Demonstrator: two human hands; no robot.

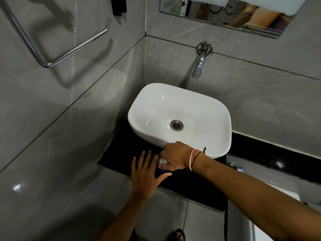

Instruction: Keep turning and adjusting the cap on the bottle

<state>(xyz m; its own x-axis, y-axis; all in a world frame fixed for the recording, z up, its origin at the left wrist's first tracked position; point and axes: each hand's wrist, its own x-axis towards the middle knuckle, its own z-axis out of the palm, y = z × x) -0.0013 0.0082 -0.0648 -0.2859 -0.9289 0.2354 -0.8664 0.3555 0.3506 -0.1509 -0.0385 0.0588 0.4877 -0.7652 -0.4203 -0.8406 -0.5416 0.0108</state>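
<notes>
A black counter (191,186) is set into the grey-tiled corner. A white basin (152,108) is seated on it, with a blue-and-white cloth (162,164) laid in front.

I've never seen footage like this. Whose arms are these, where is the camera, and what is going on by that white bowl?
There is no machine here: the arms belong to a person, and the single picture comes from a wide-angle camera worn on their head, looking forward and down. That is why both arms reach in from the bottom edge.

The white bowl is a washbasin standing on a black counter in a grey-tiled corner. A chrome tap sticks out of the wall above it, a metal towel rail hangs to the left, and a mirror sits at the top.

The right hand, with thread bands on its wrist, curls its fingers round a small blue and white object on the counter just in front of the basin; what it is cannot be told. The left hand lies beside it with fingers spread flat.
</notes>
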